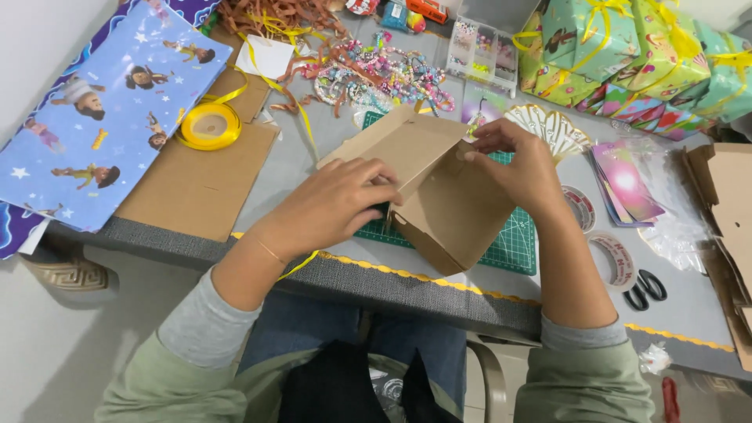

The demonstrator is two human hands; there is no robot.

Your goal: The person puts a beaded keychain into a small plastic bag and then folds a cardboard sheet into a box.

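Left hand (333, 205) grips the near flap of the brown cardboard box (439, 188), fingers clenched on it; right hand (521, 168) pinches the far flap. Box rests on green cutting mat (513, 239). Judgement: crease flaps squarely. Beyond: beads (376, 74).

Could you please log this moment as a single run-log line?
left hand: grips cardboard box flap | right hand: pinches box top edge | box: on green cutting mat

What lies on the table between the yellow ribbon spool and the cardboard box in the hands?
In the head view, flat brown cardboard sheets and bare grey table lie between the yellow ribbon spool and the cardboard box.
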